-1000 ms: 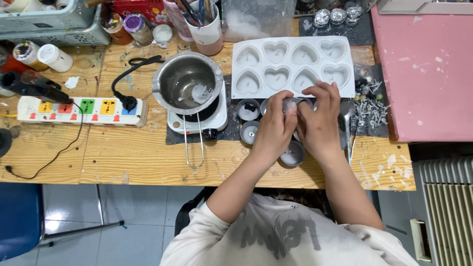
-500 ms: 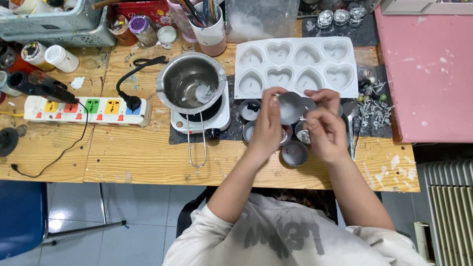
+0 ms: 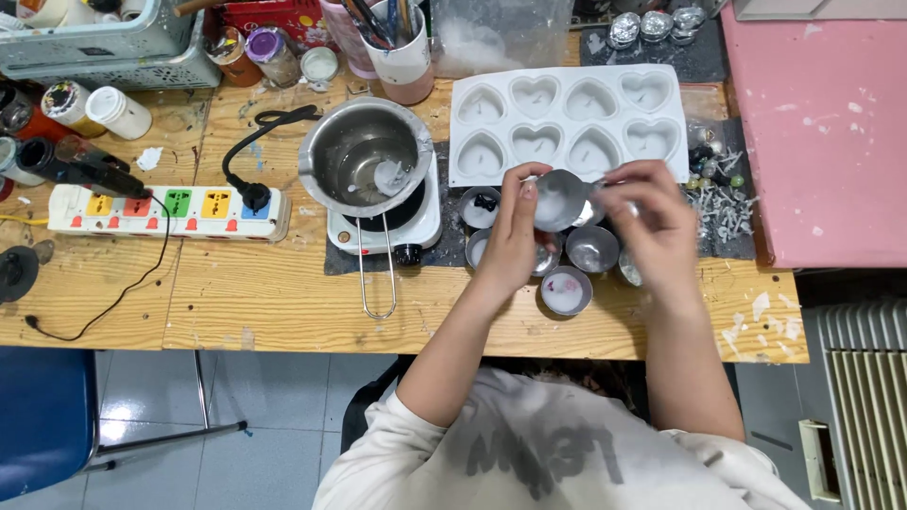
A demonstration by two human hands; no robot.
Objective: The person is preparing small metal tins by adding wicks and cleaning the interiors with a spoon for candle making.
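Note:
My left hand (image 3: pixel 511 238) and my right hand (image 3: pixel 651 227) together hold a small round metal tin (image 3: pixel 559 199) raised above the table, just below a white heart-shaped mould tray (image 3: pixel 567 121). Under my hands several more small round tins lie on a dark mat, one with white and pink wax (image 3: pixel 565 290) nearest me and another (image 3: pixel 592 247) beside it. Left of my hands a steel pot (image 3: pixel 364 156) with a wire handle rests on a small white hot plate (image 3: pixel 384 229).
A white power strip (image 3: pixel 170 210) with coloured sockets lies at the left, a black plug in it. Jars, a cup of tools (image 3: pixel 402 42) and a grey basket (image 3: pixel 104 42) line the back. A pink board (image 3: pixel 822 132) covers the right. A blue chair (image 3: pixel 42 430) stands below left.
Both hands have lifted the small tin off the cluster on the mat and now hold it higher and tilted, near the mould tray's front edge.

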